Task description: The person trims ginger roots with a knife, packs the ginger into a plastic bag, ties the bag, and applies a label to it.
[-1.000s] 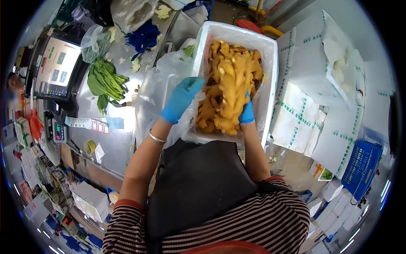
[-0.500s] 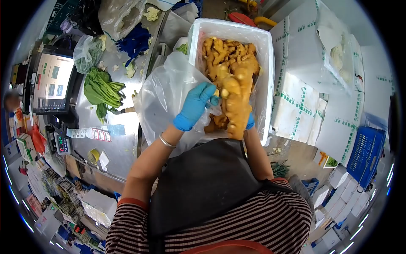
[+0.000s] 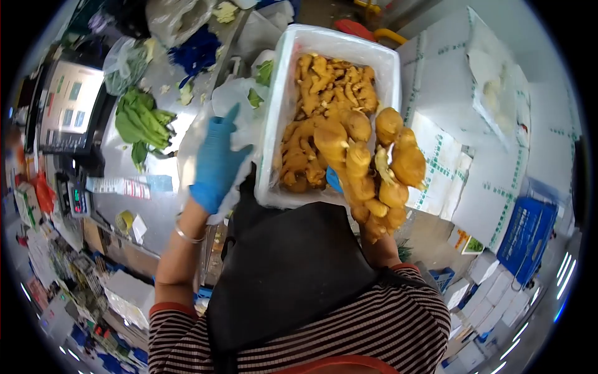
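My left hand (image 3: 219, 159) in a blue glove has its thumb and fingers spread, with no object in it. It is over a crumpled clear plastic bag (image 3: 187, 146) left of the foam box. A large knobbly piece of ginger (image 3: 358, 168) is held up over the near right part of the box, close to the camera. My right hand (image 3: 334, 179) is behind and under that ginger, and only a scrap of blue glove shows. More ginger (image 3: 333, 81) lies inside the white foam box (image 3: 395, 78), which has a plastic liner.
Leafy greens (image 3: 140, 121) lie on the metal table (image 3: 171, 215) at the left. Beside them stand a screen (image 3: 71, 106) and a scale display (image 3: 78, 201). White cartons (image 3: 436, 75) are stacked on the right, near a blue crate (image 3: 529, 234).
My left hand has moved left, away from the ginger, and its fingers have spread. The held ginger has turned and shifted right. The plastic bag has moved left with my left hand.
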Demonstrator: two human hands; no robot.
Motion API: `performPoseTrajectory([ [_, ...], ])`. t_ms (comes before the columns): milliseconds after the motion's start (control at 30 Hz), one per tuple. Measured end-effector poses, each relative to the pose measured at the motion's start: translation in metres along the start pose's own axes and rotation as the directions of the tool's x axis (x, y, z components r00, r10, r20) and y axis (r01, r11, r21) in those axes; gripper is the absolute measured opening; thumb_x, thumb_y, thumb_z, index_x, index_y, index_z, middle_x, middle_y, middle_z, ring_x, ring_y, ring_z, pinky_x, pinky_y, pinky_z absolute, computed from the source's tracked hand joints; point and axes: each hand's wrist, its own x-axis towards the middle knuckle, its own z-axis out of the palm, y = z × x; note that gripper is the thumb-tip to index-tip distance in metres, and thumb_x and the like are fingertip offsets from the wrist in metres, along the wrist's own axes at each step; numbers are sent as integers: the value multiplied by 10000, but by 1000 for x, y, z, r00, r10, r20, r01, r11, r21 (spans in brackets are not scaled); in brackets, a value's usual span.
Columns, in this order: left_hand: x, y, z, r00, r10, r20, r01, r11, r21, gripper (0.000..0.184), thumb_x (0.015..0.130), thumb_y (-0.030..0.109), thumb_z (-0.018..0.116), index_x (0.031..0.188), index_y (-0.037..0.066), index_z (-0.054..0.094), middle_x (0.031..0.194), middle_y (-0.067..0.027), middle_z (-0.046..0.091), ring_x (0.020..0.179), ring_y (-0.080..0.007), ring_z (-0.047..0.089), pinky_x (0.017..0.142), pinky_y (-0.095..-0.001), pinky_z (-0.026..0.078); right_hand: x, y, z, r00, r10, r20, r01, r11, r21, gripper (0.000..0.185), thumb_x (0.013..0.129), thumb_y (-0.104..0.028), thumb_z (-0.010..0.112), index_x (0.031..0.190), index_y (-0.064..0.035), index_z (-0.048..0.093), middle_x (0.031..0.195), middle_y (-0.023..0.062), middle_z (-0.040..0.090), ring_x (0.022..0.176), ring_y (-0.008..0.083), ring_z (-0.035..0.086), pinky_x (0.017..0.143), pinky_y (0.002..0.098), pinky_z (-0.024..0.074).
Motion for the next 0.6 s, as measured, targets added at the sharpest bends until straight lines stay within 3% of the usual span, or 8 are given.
performPoseTrajectory([
  [133,-41,-37,-87,957,109,-269,-33,961,273,757,739,-120,637,1421,139,435,1171,-152,544,986,-303,577,866,-378,489,31,-3,37,966,229,120,-218,971,-95,449,997,-284,517,1370,-44,447,1265,79,560,1117,183,564,971,312,485],
  [167,-55,-34,-106,944,-61,-323,136,967,215,751,736,-159,612,1413,129,461,1365,-150,495,1129,-275,571,930,-338,498,44,0,49,938,307,160,-290,949,-121,449,998,-284,514,1371,-44,446,1266,79,560,1119,183,564,973,311,484],
  [267,-97,-56,-137,853,-124,-506,260,943,206,682,790,-123,618,1413,100,457,1205,-126,615,1032,-202,595,875,-302,498,78,23,91,759,584,288,-530,811,-247,449,1000,-281,508,1376,-45,441,1269,79,559,1125,182,564,976,311,483],
  [333,-117,-63,-140,731,-364,-577,391,917,-83,559,781,-27,709,1300,115,559,1031,-116,661,910,-190,641,786,-314,522,96,49,123,566,748,346,-663,663,-348,450,1001,-279,504,1380,-45,438,1271,79,559,1129,182,564,978,310,483],
  [433,-146,-53,-129,716,-257,-649,293,955,-55,369,752,72,777,1103,120,677,925,-56,655,772,-143,610,684,-282,492,112,96,173,265,889,375,-770,429,-473,451,1004,-277,498,1384,-45,434,1275,78,558,1135,181,564,981,309,482],
  [467,-154,-38,-130,752,-121,-647,341,913,225,318,742,121,797,1042,124,691,831,-41,618,667,-166,572,634,-292,470,114,111,186,191,910,368,-785,367,-499,451,1004,-276,495,1386,-45,432,1276,78,557,1136,181,563,982,309,482],
  [567,-195,-18,-133,779,-106,-618,420,820,389,275,768,133,784,1029,107,700,822,-37,616,647,-142,569,578,-314,441,120,152,209,66,946,319,-801,241,-548,452,1006,-274,489,1391,-45,428,1279,78,557,1142,180,563,985,308,481],
  [600,-212,-21,-133,668,-186,-720,429,888,168,259,788,134,771,1034,92,698,846,-37,627,675,-130,581,592,-304,453,125,163,209,48,956,290,-804,209,-557,452,1007,-273,487,1393,-45,426,1280,78,556,1144,180,563,986,308,481],
])
